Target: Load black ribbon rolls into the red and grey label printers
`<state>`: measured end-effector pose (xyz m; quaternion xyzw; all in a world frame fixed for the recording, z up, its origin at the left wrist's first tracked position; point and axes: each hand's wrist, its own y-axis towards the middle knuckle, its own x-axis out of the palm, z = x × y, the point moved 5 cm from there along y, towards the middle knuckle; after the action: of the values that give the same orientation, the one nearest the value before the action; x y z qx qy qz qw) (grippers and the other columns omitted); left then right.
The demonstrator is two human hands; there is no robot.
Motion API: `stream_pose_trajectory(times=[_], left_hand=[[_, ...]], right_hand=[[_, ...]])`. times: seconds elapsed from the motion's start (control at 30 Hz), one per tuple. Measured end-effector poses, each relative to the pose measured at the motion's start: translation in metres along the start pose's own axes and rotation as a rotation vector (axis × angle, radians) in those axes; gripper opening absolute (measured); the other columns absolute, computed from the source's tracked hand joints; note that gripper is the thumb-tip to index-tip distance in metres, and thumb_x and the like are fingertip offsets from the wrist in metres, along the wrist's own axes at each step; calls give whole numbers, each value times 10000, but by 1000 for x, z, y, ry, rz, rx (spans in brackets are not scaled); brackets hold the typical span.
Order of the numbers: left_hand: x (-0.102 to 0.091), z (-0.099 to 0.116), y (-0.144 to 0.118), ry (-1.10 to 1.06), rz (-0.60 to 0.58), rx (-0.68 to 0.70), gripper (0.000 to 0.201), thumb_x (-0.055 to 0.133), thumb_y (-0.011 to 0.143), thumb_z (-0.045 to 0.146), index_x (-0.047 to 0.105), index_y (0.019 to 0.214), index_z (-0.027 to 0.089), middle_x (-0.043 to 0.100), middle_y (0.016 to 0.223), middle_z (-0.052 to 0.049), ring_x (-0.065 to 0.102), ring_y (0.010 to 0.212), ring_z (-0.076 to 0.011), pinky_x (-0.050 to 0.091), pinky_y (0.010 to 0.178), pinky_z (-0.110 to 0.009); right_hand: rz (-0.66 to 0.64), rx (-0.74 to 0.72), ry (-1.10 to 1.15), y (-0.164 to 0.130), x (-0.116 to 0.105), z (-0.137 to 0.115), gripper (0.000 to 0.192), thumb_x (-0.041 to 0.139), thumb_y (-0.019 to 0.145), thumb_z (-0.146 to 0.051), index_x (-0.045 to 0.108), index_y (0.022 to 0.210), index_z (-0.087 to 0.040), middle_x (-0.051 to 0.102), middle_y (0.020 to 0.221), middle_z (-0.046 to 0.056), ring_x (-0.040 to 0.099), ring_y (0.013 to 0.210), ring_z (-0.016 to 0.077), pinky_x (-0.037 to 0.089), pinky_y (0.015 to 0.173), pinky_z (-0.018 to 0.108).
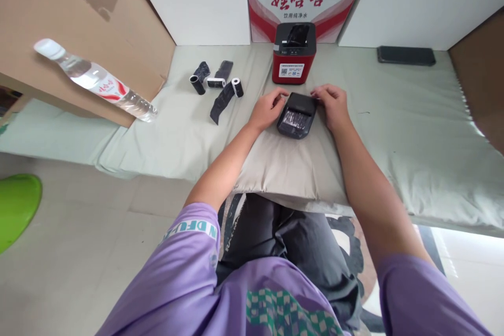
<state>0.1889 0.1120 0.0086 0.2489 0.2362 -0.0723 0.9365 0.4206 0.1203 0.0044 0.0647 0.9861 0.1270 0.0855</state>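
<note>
A black portable printer (297, 115) with a clear window in its front half lies on the pale green cloth before me. My left hand (270, 107) is at its upper left corner, fingers curled against the edge. On the opposite side, my right hand (333, 104) pinches the upper right corner with bent fingers. The fingertips are partly hidden, so the exact grip is hard to make out. Just behind the printer stands a red and black box-shaped device (294, 58) with a white label on its front.
Several small rolls of dark paper (216, 83) lie to the left, strips partly unrolled. A water bottle (110, 86) is at the far left by a cardboard box (118, 26). A black phone-like object (406, 55) lies at the back right. White cartons (197, 5) line the back.
</note>
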Motion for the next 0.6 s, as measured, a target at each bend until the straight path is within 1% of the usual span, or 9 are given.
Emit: stream_pose_trajectory(times=[0.07,0.13,0.2,0.27,0.33,0.43,0.6], left_hand=[[1,-2,0,-20,-7,-14,329,562,1125,498,755,1191,241,718,872,-30,675,828,-210,518,858,-351],[3,-6,1,-42,-20,-29,378,551,1127,557,751,1213,248,744,932,-43,700,882,-220,533,901,-364],[6,-10,3,-72,-39,-35,408,549,1125,591,749,1239,254,772,1050,-67,722,980,-233,548,969,-384],[11,-14,5,-110,-63,-41,417,559,1122,602,747,1266,258,776,1190,-86,722,1096,-245,549,1050,-404],[18,-20,7,-157,-92,-65,410,571,1120,595,741,1294,266,762,1260,-87,711,1165,-248,541,1101,-417],[28,-29,10,-213,-120,-116,387,611,1109,573,730,1335,282,745,1243,-72,706,1170,-241,535,1118,-415],[33,-34,13,-226,-136,-153,348,638,1105,537,738,1336,296,739,1216,-58,705,1187,-237,534,1124,-402]], right_hand=[[-91,-1,-15,-4,5,-6,470,861,756,-715,719,861,-279,767,926,61,752,1052,319,629,1065,559],[-182,13,-12,-7,10,-12,473,894,728,-681,760,948,-284,800,985,49,764,1082,314,612,1124,550],[-265,29,-13,-9,13,-15,500,901,730,-665,785,1041,-292,830,1081,44,770,1144,317,591,1174,541],[-319,38,-22,-10,14,-18,516,903,740,-657,794,1095,-299,844,1155,45,768,1197,328,572,1209,548],[-349,40,-31,-9,13,-19,523,907,746,-651,797,1126,-310,847,1211,46,763,1231,341,555,1233,569],[-386,36,-63,-8,12,-21,532,923,747,-634,799,1167,-333,841,1289,40,745,1289,354,535,1262,596],[-401,43,-72,-7,12,-24,498,910,774,-625,812,1153,-318,837,1293,46,741,1312,356,521,1283,611]])
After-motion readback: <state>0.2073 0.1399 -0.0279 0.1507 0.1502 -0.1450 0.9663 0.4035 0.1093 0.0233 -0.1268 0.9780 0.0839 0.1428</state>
